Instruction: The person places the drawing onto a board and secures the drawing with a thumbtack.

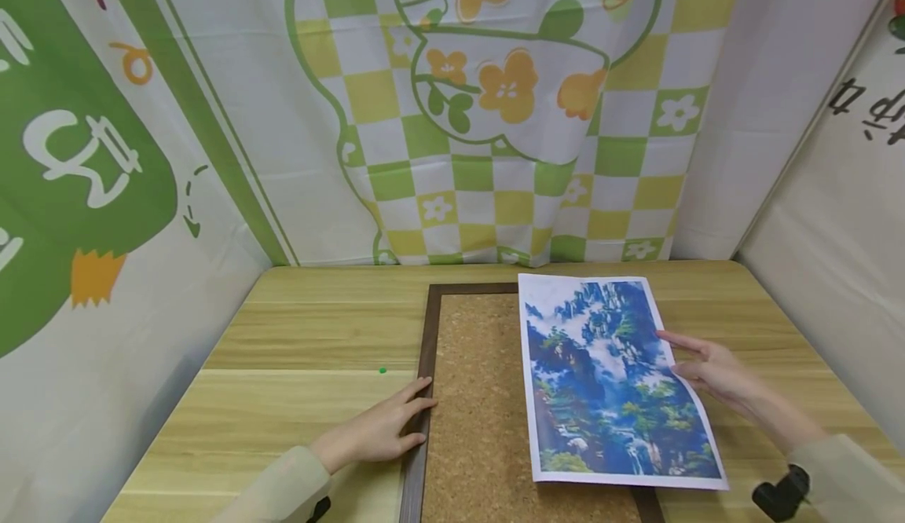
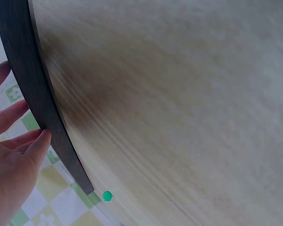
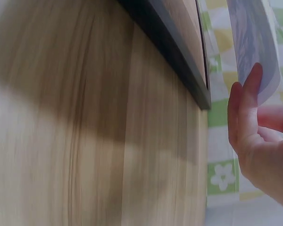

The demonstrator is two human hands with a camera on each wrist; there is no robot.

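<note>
A dark-framed cork board (image 1: 477, 405) lies on the wooden table. My left hand (image 1: 375, 431) rests its fingertips on the board's left frame edge, fingers spread; the left wrist view shows them touching the dark frame (image 2: 30, 70). Over the board's right half hangs a printed sheet (image 1: 615, 389) with a blue-green mountain landscape and a white border. My right hand (image 1: 728, 378) pinches the right edge of this sheet, which bends there. In the right wrist view, fingers (image 3: 249, 101) lie against the sheet (image 3: 254, 37), above the table. The sheet hides part of the board.
A small round green thing (image 1: 382, 370) lies on the table (image 1: 283, 397) left of the board. Behind the table hangs a checkered green and yellow curtain (image 1: 495, 177). Pale printed cloth stands along both sides.
</note>
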